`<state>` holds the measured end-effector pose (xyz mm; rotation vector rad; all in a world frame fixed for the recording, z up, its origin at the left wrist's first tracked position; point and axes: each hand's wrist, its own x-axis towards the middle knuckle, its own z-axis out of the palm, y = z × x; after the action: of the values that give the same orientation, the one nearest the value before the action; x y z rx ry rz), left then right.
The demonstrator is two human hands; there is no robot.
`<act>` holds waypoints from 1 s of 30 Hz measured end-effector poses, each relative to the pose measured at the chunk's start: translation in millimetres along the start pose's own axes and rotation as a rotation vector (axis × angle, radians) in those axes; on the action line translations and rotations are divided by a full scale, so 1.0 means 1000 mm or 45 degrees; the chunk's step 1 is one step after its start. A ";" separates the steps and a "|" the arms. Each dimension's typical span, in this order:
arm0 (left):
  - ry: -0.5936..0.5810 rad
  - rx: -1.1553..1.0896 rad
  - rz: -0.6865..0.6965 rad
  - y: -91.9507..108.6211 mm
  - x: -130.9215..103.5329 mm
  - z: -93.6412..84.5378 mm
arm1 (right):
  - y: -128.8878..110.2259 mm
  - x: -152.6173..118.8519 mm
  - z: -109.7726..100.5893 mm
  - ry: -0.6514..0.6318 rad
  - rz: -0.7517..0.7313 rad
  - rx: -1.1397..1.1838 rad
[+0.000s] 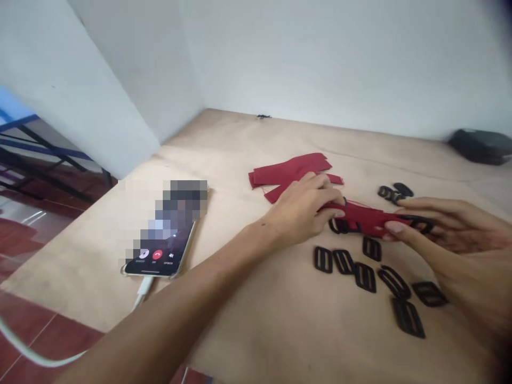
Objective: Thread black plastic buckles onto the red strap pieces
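A red fabric strap (370,220) stretches between my two hands above the table. My left hand (306,205) pinches its left end, fingers curled over it. At the other end my right hand (452,229) grips the strap with the thumb on top. A black slider buckle (420,224) shows at that end among the right fingers; whether the strap passes through it I cannot tell. More red strap pieces (292,168) lie stacked and crossed just beyond my left hand. Several loose black slider buckles (365,277) are scattered on the near side of the hands.
A few more black buckles (394,192) lie beyond my right hand. On the left a phone (160,250) with a white charging cable (144,285) rests on the wooden table (240,320). A dark object (482,146) stands at the back right, against the white wall (340,64).
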<state>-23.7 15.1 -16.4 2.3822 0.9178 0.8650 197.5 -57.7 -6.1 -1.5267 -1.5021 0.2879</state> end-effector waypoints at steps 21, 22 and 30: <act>0.127 -0.680 -0.262 0.009 0.002 -0.004 | 0.004 0.009 -0.003 -0.336 0.009 0.317; 0.125 -0.677 -0.244 0.010 0.002 -0.004 | 0.004 0.009 -0.003 -0.330 0.002 0.311; -0.217 -0.285 -0.157 0.013 -0.002 -0.017 | 0.016 0.018 -0.012 -0.234 -0.083 0.159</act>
<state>-30.8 8.0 1.8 2.1464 0.8429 0.6683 220.8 -44.1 -3.3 -1.3799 -1.6417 0.4861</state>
